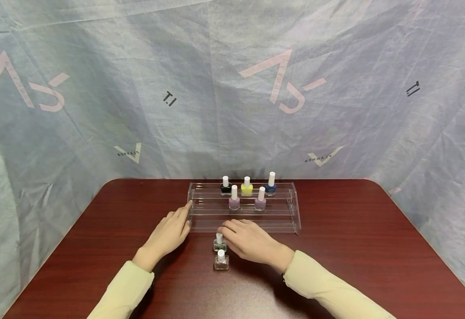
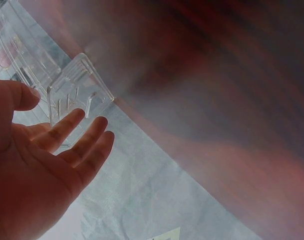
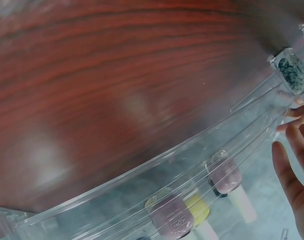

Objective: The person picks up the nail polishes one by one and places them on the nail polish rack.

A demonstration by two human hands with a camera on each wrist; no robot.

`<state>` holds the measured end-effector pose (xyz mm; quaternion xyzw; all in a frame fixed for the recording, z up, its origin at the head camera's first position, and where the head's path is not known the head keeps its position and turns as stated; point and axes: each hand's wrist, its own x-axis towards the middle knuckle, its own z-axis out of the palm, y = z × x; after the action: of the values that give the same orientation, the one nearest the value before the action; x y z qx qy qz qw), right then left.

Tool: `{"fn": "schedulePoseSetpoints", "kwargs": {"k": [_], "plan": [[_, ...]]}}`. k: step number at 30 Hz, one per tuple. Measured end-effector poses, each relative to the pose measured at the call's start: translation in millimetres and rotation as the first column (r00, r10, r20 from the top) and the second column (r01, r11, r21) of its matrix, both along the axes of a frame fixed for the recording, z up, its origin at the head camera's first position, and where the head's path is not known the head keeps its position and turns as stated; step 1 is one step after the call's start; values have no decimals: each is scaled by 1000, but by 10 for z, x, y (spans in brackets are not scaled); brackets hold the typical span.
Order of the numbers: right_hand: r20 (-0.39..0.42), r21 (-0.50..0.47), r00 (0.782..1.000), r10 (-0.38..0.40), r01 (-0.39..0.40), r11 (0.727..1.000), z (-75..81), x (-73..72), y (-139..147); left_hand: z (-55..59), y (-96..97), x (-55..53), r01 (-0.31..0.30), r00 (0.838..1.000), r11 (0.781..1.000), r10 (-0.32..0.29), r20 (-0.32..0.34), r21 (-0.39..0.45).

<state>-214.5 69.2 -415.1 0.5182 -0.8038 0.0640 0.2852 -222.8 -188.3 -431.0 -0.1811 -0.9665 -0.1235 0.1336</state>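
My left hand point(image 1: 168, 235) reaches to the left end of a clear stepped display stand point(image 1: 242, 223), its index fingertip at the side panel. In the left wrist view its fingers point(image 2: 87, 142) are spread in front of the panel. The right hand point(image 1: 252, 241) hovers before the stand, palm down, with its fingertips just behind a green-glitter nail polish bottle point(image 1: 219, 246). Its outer fingers point(image 3: 290, 172) look extended in the right wrist view; the thumb is hidden. Nearer me stands a clear nail polish bottle point(image 1: 221, 263) with brownish glitter.
On the top step stand black point(image 1: 226, 189), yellow point(image 1: 247, 190) and blue point(image 1: 271, 189) nail polish bottles. Two mauve bottles, one left point(image 1: 234, 204) and one right point(image 1: 260, 204), stand on the step below. A grey cloth point(image 1: 212, 133) hangs behind the dark red table point(image 1: 356, 243).
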Motion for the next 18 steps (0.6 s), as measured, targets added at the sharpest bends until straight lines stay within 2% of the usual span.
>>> {"fn": "schedulePoseSetpoints", "kwargs": {"k": [18], "plan": [[14, 41, 1000, -5, 5, 999, -49, -14, -98, 20, -4, 0, -7, 999, 1000, 7, 34, -2]]}}
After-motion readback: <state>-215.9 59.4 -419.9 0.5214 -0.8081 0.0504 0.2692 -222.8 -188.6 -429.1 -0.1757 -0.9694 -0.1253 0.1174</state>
